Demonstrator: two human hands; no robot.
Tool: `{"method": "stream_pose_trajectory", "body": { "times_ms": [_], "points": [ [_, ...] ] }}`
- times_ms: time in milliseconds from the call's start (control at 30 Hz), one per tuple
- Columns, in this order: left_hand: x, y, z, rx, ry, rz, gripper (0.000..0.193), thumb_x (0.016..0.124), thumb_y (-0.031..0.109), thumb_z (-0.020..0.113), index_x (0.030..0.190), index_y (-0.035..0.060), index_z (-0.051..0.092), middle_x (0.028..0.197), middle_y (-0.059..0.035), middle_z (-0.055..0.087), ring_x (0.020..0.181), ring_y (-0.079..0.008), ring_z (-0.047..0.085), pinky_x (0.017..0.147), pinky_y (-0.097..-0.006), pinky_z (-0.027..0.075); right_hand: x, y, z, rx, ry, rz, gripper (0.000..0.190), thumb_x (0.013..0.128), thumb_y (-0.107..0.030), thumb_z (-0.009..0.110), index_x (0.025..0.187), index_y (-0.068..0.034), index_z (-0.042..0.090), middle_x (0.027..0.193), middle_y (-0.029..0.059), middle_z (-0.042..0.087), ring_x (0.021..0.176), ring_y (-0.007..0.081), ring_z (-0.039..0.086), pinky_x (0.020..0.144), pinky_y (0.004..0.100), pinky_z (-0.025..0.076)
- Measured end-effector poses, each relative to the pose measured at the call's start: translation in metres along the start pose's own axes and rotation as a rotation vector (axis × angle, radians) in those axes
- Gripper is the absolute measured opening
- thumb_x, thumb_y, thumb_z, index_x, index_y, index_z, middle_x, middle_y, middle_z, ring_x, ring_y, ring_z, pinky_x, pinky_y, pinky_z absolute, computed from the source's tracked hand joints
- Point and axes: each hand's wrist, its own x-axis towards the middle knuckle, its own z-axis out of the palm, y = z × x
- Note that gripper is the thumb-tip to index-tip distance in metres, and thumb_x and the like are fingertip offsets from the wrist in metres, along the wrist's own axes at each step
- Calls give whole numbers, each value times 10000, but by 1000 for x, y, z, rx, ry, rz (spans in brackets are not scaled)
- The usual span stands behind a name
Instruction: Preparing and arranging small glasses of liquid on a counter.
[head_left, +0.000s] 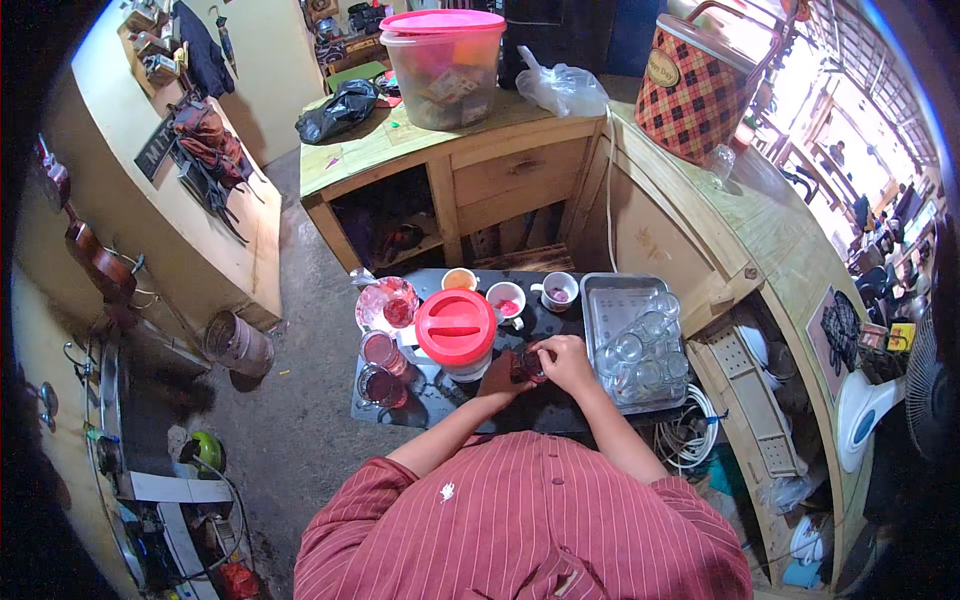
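My left hand wraps around a glass of dark red liquid low over the black tabletop. My right hand has its fingertips pinched together at the rim of that glass; whatever is between them is hidden. Just left of the hands stands a clear pitcher with a red lid. Two glass mugs of red drink stand left of the pitcher. Behind them is a pink-and-white plate with a red-filled container on it.
White cups holding orange, pink and purple contents stand behind the pitcher. At right, a metal tray holds several clear glasses. A wooden counter carries a lidded plastic tub and a plaid drink cooler. Coiled white cable hangs below.
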Motion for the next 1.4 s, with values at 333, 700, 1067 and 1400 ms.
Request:
{"method": "stream_pose_trajectory", "body": {
  "times_ms": [333, 700, 1067, 1400],
  "points": [
    [-2, 7, -9, -116, 11, 112, 580, 639, 412, 861, 892, 17, 520, 719, -95, 556, 658, -252, 533, 605, -381, 421, 1, 0, 2, 196, 28, 58, 98, 772, -87, 657, 828, -58, 732, 797, 130, 695, 770, 295, 671, 743, 401, 516],
    [8, 0, -10, -148, -102, 63, 339, 654, 272, 840, 830, 19, 699, 748, -117, 698, 686, -206, 660, 653, -369, 477, 2, -8, -7, -138, 111, 34, 87, 755, -114, 696, 814, -70, 742, 821, 108, 704, 786, 299, 642, 750, 392, 503],
    [7, -4, -6, -221, -62, 63, 362, 631, 286, 851, 727, 0, 651, 636, -99, 633, 579, -167, 558, 566, -357, 423, -3, -6, -6, -160, 22, 104, 88, 775, -182, 701, 819, -135, 760, 801, 51, 707, 823, 254, 617, 781, 409, 449],
    [12, -8, -6, -167, -127, 29, 335, 637, 246, 859, 764, -8, 682, 681, -122, 663, 628, -168, 610, 598, -350, 445, 0, -11, -6, -240, 33, 112, 93, 786, -195, 691, 799, -132, 758, 801, 55, 705, 855, 238, 615, 789, 405, 433]
  ]
}}
